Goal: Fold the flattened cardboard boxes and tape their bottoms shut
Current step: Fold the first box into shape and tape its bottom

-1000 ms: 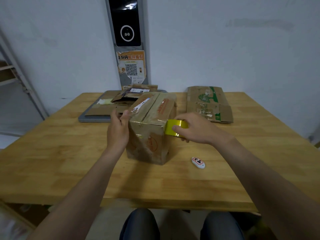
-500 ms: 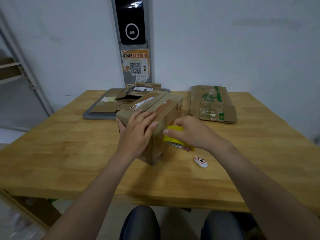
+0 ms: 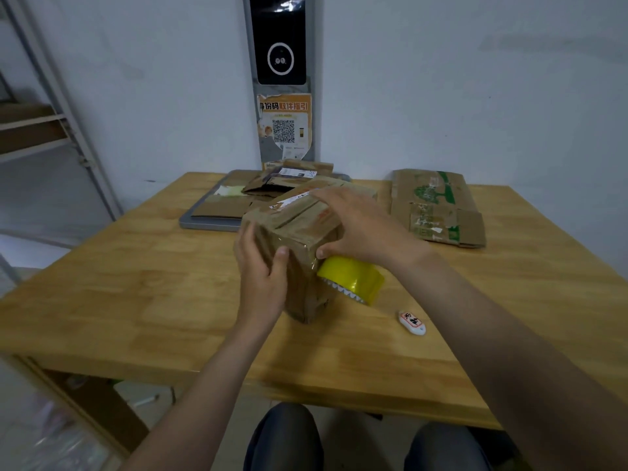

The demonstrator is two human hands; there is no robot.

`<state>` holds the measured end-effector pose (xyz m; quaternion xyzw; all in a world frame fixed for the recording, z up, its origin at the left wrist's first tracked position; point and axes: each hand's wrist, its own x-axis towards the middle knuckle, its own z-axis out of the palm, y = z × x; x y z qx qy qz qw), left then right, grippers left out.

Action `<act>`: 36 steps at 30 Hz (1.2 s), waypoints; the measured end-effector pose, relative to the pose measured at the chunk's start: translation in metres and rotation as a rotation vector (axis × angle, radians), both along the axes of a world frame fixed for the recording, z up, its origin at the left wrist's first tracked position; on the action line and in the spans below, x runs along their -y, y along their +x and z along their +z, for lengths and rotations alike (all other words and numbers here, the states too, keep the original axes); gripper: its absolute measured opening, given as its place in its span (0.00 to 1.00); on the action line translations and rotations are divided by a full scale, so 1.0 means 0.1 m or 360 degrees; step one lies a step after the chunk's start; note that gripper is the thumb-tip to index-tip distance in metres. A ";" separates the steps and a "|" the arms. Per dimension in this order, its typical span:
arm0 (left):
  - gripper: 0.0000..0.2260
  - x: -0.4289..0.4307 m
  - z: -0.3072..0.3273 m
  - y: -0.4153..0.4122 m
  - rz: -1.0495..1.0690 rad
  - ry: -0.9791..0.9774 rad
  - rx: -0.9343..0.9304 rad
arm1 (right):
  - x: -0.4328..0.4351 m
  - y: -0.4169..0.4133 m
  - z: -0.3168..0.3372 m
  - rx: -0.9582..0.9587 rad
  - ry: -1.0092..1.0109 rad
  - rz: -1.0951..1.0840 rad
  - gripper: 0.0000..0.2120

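A folded cardboard box (image 3: 299, 229), wrapped in shiny clear tape, stands on the wooden table (image 3: 136, 283) with a flap seam on top. My left hand (image 3: 261, 270) presses its near left side, with the thumb on the front corner and the fingers straight. My right hand (image 3: 360, 226) lies flat across the top, its thumb at the near right edge. A yellow tape roll (image 3: 353, 278) sits against the box's right side under my right wrist; no finger wraps it.
Flattened boxes (image 3: 221, 207) are piled on a grey tray (image 3: 204, 225) at the back. Another flattened box (image 3: 435, 205) with green print lies at the back right. A small white cutter (image 3: 412, 322) lies right of the box. A metal rack (image 3: 51, 130) stands at the left.
My right hand left the tape roll and moved up onto the box top. My left hand slid from the top down to the near left side. The box turned slightly.
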<state>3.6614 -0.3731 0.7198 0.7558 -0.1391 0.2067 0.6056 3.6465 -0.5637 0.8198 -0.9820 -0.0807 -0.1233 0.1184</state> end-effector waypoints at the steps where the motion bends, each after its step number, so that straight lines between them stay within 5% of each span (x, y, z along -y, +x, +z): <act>1: 0.29 -0.01 -0.05 0.03 0.0114 -0.0124 -0.0275 | -0.02 0.05 0.02 -0.0043 -0.0024 0.0099 0.47; 3: 0.28 -0.01 -0.13 0.11 0.0182 -0.0373 -0.0963 | -0.04 0.15 0.01 -0.0160 0.0013 0.0263 0.40; 5: 0.26 -0.02 -0.18 0.16 0.0059 -0.0605 -0.1341 | -0.07 0.18 -0.03 -0.0154 0.0070 0.0363 0.33; 10: 0.26 -0.07 -0.12 0.22 0.0024 -0.0816 -0.1410 | -0.05 0.11 -0.06 -0.0054 0.0056 0.0269 0.32; 17: 0.39 -0.05 -0.19 0.13 -0.0099 -0.0792 -0.1454 | 0.03 -0.18 -0.16 0.0090 -0.0077 0.0126 0.41; 21: 0.32 0.06 0.00 0.05 -0.0097 -0.0644 -0.1108 | 0.14 -0.38 -0.17 0.0330 -0.0191 0.0026 0.43; 26: 0.19 0.25 0.62 0.09 -0.0132 -0.0283 -0.0464 | 0.28 -0.47 0.03 0.0698 0.0195 -0.0045 0.35; 36: 0.11 0.60 1.45 0.23 -0.0133 0.0377 0.0065 | 0.48 -0.55 -0.02 0.0829 0.0996 -0.0497 0.18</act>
